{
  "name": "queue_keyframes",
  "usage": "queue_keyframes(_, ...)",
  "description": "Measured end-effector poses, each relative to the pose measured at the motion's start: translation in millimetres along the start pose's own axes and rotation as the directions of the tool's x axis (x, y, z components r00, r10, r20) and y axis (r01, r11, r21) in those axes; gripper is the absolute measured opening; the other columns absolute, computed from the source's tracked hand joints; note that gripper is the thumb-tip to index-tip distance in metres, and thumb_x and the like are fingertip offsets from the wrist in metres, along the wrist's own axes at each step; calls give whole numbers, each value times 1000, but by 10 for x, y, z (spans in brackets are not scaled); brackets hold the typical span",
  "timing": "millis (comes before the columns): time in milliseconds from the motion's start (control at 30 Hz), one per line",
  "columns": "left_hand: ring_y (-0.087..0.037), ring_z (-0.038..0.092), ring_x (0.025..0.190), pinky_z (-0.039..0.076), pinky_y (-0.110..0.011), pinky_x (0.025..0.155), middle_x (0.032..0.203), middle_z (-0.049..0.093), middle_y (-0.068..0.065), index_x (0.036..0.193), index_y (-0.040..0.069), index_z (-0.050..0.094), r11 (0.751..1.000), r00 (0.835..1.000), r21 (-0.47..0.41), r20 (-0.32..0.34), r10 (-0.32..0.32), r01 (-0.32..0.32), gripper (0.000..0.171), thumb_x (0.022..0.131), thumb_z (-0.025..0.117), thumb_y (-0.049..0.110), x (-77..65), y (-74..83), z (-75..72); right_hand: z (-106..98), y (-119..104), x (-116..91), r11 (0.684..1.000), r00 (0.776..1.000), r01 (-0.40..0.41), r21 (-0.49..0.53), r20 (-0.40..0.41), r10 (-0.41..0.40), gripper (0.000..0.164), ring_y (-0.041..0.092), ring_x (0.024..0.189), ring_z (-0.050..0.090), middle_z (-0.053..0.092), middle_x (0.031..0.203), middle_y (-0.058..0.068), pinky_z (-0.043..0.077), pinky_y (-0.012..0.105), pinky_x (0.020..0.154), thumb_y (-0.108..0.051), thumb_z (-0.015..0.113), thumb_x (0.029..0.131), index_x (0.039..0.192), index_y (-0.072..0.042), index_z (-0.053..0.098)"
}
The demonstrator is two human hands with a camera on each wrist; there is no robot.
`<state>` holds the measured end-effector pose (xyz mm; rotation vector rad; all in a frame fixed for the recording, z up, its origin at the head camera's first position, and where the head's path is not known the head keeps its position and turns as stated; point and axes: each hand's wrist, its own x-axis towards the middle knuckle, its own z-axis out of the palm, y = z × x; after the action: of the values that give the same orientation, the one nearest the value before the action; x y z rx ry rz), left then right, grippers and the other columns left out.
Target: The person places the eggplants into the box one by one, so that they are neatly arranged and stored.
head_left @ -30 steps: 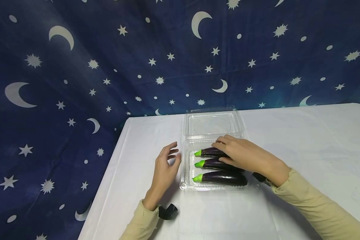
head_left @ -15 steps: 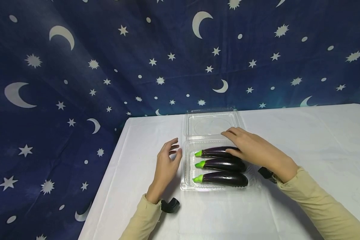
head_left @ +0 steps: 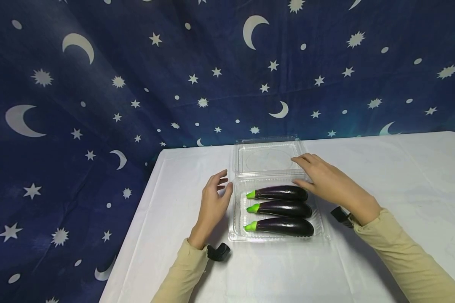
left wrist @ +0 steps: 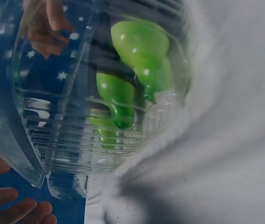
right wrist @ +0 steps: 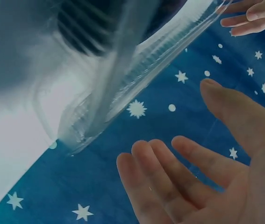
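Note:
Three dark purple eggplants with green stem ends lie side by side in a clear plastic clamshell box (head_left: 239, 231): a far one (head_left: 282, 192), a middle one (head_left: 284, 208) and a near one (head_left: 286, 226). The box's lid (head_left: 267, 158) is folded back flat behind the base. My left hand (head_left: 213, 206) hovers beside the left edge of the box, fingers loosely bent, holding nothing. At the right rear corner is my right hand (head_left: 327, 181), relaxed and without anything in it. In the left wrist view the green stem ends (left wrist: 141, 51) show through the clear wall.
A white cloth (head_left: 394, 185) covers the table. Behind it hangs a dark blue curtain (head_left: 220, 54) with moons and stars. Each wrist wears a black camera mount, the left one (head_left: 218, 251) near the box's front left corner and the right one (head_left: 342, 215) beyond its right edge.
My right hand has let go of the far eggplant and moved right and away from me toward the lid's near right corner. The left hand has shifted slightly forward and right.

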<state>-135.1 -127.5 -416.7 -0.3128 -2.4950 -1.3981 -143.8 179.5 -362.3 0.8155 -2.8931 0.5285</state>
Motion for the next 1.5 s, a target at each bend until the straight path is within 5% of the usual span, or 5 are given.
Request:
queue_keyframes(600, -31, 64, 114, 55, -39, 94, 134, 58, -17, 138, -3, 53, 998, 997, 9, 29, -66, 66, 44, 98, 59, 14, 176, -58, 83, 49, 211, 58, 985, 989, -144, 96, -9, 145, 65, 50, 132, 39, 43, 140, 35, 34, 63, 109, -29, 62, 98, 142, 13, 40)
queue_keyframes(1233, -28, 66, 111, 55, -39, 94, 130, 61, -18, 137, -3, 54, 993, 992, -23, 48, -117, 118, 45, 98, 59, 18, 317, -185, 131, 150, 324, 102, 965, 978, -210, 157, 17, 210, 71, 49, 121, 48, 44, 137, 38, 38, 62, 104, -34, 59, 100, 143, 16, 35)
queue_keyframes(1500, -29, 65, 114, 54, -39, 96, 132, 61, -18, 138, -4, 53, 991, 990, -33, 57, -129, 131, 46, 99, 58, 19, 341, -183, 142, 180, 357, 113, 952, 966, -257, 169, 74, 248, 78, 56, 134, 34, 37, 143, 42, 27, 65, 112, -38, 57, 100, 145, 19, 27)
